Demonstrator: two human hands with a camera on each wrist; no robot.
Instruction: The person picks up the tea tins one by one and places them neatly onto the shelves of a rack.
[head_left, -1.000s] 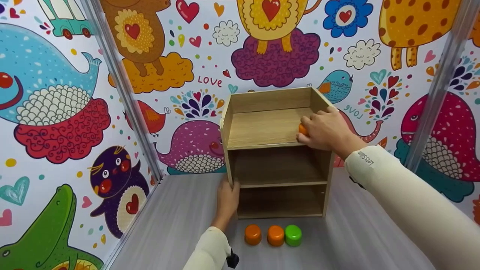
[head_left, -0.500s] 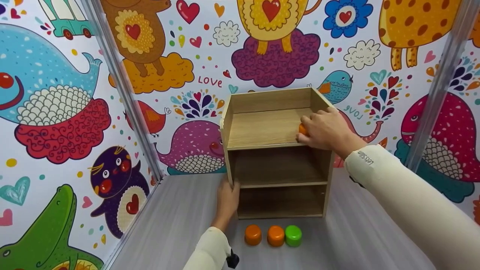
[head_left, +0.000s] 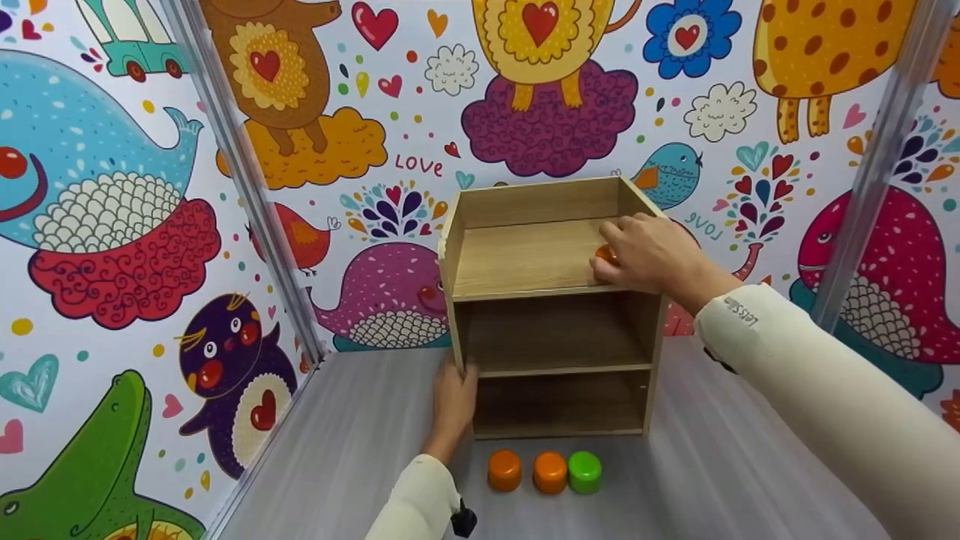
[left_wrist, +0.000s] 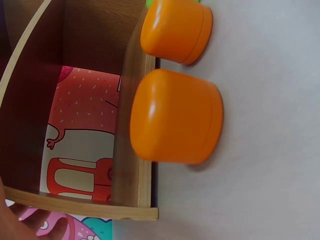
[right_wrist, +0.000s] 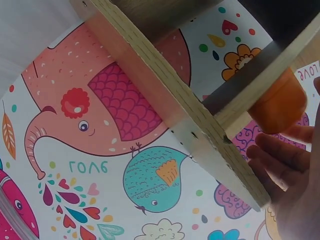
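Note:
A small wooden shelf unit (head_left: 559, 369) with open tiers stands on the grey table. My left hand (head_left: 453, 401) holds its left side panel, with the thumb by the front edge. On the top tier, near the right side, sits an orange cup-shaped piece (right_wrist: 280, 105), partly hidden in the head view. My right hand (head_left: 649, 251) is around it, fingers loosely bent; a gap shows beside the piece in the right wrist view. Two more orange pieces (left_wrist: 175, 117) and a green one (head_left: 584, 472) stand in a row before the unit.
Cartoon-printed wall panels (head_left: 405, 90) enclose the table at the back and sides, joined by metal corner posts (head_left: 247, 180). The grey tabletop (head_left: 360, 420) extends on both sides of the unit. Its lower tiers face me.
My right fingers have loosened and lifted slightly from the orange piece on the top tier. The left hand and the front row keep their places.

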